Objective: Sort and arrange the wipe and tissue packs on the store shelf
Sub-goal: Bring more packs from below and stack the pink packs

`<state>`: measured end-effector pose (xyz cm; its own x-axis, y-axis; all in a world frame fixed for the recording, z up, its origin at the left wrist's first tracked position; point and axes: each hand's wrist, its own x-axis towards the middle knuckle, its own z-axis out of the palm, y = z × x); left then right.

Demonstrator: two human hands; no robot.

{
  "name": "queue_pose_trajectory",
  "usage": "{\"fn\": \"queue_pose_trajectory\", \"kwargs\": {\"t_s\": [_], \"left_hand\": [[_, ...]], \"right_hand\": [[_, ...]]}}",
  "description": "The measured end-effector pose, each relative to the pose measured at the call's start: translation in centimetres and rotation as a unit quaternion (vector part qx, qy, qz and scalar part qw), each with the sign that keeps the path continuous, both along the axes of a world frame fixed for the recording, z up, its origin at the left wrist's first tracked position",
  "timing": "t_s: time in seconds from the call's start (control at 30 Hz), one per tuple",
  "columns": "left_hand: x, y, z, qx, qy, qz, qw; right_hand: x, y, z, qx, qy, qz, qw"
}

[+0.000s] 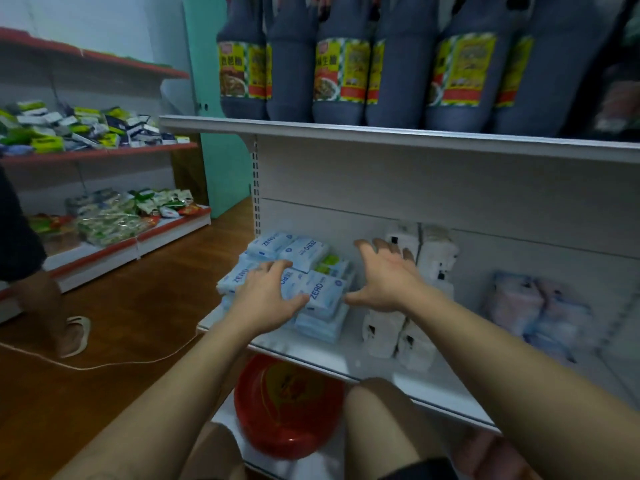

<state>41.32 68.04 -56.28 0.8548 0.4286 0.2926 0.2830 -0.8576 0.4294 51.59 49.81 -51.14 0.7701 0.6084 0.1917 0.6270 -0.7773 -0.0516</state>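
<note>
Several light-blue wipe packs (304,252) marked ZERO lie piled at the left end of the white shelf (311,351). My left hand (266,294) rests on top of the front packs, fingers spread, thumb against the side of one pack (323,294). My right hand (384,275) hovers open just right of the pile, fingers spread, touching nothing I can make out. White tissue packs (429,254) stand behind and below it. A green-labelled pack (330,263) pokes out between the blue ones. Blurred pastel packs (540,306) lie further right.
Dark sauce bottles (346,64) line the shelf above. A red plastic basin (287,407) sits on the shelf below, near my knees. Another person's leg and sandal (74,336) stand on the wooden floor at left, beside red-edged snack shelves (104,154) and a white cord.
</note>
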Motion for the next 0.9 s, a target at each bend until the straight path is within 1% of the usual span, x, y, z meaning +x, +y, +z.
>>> {"fn": "queue_pose_trajectory", "kwargs": {"t_s": [0.13,0.3,0.53,0.7,0.9], "left_hand": [[-0.5,-2.6,0.1,-0.002,-0.006,-0.034,0.999],[-0.4,-4.5,0.5,-0.001,0.006,-0.053,0.999],[3.1,-7.5,0.7,0.013,0.009,-0.089,0.996],[6.3,-9.5,-1.0,-0.006,0.003,-0.102,0.995],[7.7,-11.4,-4.3,-0.027,-0.003,-0.144,0.989]], "right_hand": [[-1.0,-3.5,0.8,0.012,-0.006,-0.024,1.0],[-1.5,-5.9,0.9,0.047,0.001,-0.033,0.998],[0.2,-9.2,-0.9,0.09,-0.004,-0.06,0.994],[3.2,-11.0,-1.5,0.096,-0.014,-0.09,0.991],[4.4,-11.3,-5.5,0.111,0.022,-0.126,0.986]]}}
